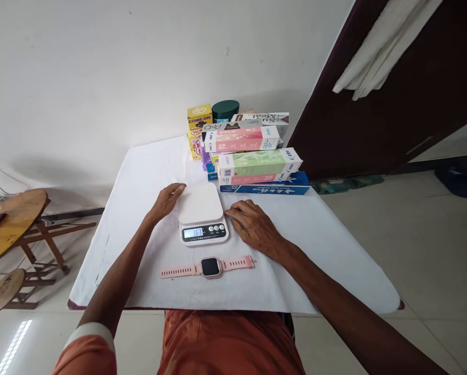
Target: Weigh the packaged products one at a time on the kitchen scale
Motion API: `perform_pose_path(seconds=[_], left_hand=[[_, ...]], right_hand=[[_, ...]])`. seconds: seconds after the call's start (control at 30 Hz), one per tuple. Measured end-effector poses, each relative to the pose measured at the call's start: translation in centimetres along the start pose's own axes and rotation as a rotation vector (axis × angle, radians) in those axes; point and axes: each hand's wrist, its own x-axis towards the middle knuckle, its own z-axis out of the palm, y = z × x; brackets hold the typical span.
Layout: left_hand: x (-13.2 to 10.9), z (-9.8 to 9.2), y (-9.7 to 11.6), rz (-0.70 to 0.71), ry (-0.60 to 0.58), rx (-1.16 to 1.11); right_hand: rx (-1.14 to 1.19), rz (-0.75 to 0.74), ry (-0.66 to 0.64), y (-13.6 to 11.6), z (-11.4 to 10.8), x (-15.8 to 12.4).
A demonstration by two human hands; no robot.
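A white kitchen scale (pixel 200 203) lies on the cloth in front of me, its lit display reading what looks like 363. At the upper left edge of its plate, my left hand (pixel 167 200) has its fingers drawn together against the side. From the right, my right hand (pixel 253 224) rests on the cloth with curled fingers, the tips touching the scale's edge. Both hands grip the scale between them. Nearer to me, a smartwatch (pixel 210 267) with a pink strap is laid out flat, its screen dark.
Behind the scale stands a pile of boxes: a green-and-white box (pixel 259 162), a pink box (pixel 241 139), a blue box (pixel 265 188) and a yellow box (pixel 199 115). A dark green lid (pixel 225 108) shows behind them. The white tablecloth (pixel 319 250) covers the table; a wooden stool (pixel 7 289) stands left.
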Motion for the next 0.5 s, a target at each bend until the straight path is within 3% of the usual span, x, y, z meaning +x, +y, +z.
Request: perform_pose_path(seconds=[0.33,0.4,0.5], left_hand=[[-0.8,-0.5,0.3,0.027,0.026,0.089],[-0.3,-0.5,1.2,0.1,0.087,0.147],[1.1,0.4,4.1,0.321,0.161,0.234]], right_hand=[[-0.006,-0.026,0.02,-0.1,0.2,-0.1],[-0.02,-0.017,0.052,0.0,0.3,0.0],[-0.028,-0.024,0.093,0.3,0.4,0.0]])
